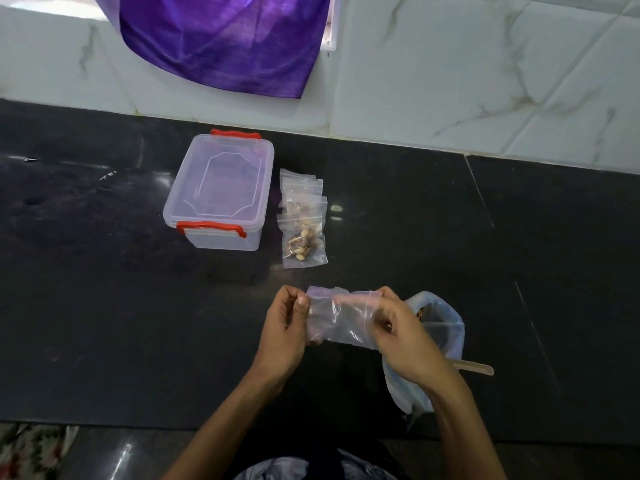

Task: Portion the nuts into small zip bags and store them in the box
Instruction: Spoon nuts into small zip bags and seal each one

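An empty small clear zip bag [341, 318] is held above the dark counter between both hands. My left hand [285, 327] pinches its left edge and my right hand [401, 337] grips its right side. Behind my right hand stands a larger bluish plastic bag [440, 327], with dark contents just visible at its mouth. A clear plastic box [221, 192] with red latches sits lid shut at the back left. To the right of the box, several small zip bags [303, 220] lie overlapping, the nearest one filled with nuts.
A wooden stick [474, 367] pokes out to the right from behind my right wrist. White marble-pattern wall tiles [485, 81] rise behind the dark counter [104, 289], and a purple cloth [225, 39] hangs over the wall. A patterned mat [31, 452] lies at the lower left.
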Motion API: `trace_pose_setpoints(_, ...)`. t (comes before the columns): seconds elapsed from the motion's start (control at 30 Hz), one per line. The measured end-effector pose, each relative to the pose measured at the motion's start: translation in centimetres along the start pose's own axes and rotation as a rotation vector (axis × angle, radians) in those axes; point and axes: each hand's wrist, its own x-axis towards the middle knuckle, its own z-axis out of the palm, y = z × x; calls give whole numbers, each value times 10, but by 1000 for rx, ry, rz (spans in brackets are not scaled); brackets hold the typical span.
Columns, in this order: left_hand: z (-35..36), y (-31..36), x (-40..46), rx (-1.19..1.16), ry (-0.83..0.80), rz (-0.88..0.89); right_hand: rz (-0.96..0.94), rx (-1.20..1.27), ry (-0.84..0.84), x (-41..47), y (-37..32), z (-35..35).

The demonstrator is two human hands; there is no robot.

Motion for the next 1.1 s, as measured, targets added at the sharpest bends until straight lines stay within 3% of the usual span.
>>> trace_pose_setpoints(0.33,1,-10,-4,129,25,131,-49,118,-58,-13,5,16)
trace_pose_setpoints(0.6,-5,-20,-9,107,-11,129,9,63,165,-20,1,14)
trace_pose_setpoints(0.77,-2,-19,-16,93,-33,128,25,-43,112,-28,-4,17)
trace_pose_setpoints(0.87,-6,-12,-19,191,-18,103,44,-93,186,-31,-6,16)
trace_pose_setpoints(0.97,-20,7,-20,409,-182,151,31,-240,296,-33,-10,15)
trace_pose_setpoints(1.1,-19,30,-26,722,-481,414,-42,-285,302,-35,-19,19)
